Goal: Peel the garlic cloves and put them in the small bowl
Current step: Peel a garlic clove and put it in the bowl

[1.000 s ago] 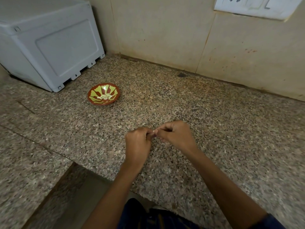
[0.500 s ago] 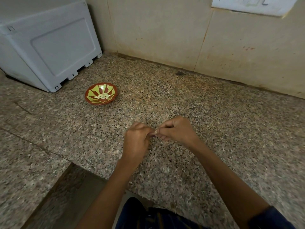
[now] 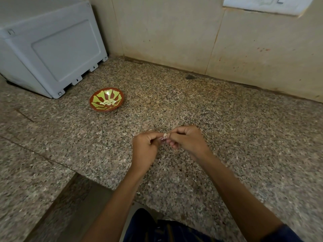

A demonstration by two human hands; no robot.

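Two hands meeting over the granite counter (image 3: 227, 119), left hand (image 3: 145, 147) and right hand (image 3: 187, 139) both curled, fingertips pinched together on one garlic clove (image 3: 164, 137) held just above the stone. Peeling step, by the look of it: pale flesh showing at the top of the clove, a pinkish bit of skin below. Several peeled cloves (image 3: 108, 102) already lying in the small bowl (image 3: 97, 106), well apart to the left, near the grey box (image 3: 52, 49). Next, probably: stripping off the last skin with a fingernail, then a reach left across the counter to drop the clove in the bowl. Mostly hidden by fingers, that clove; hard to say how much skin remains. No unpeeled cloves or loose skins clearly told apart from the speckled stone
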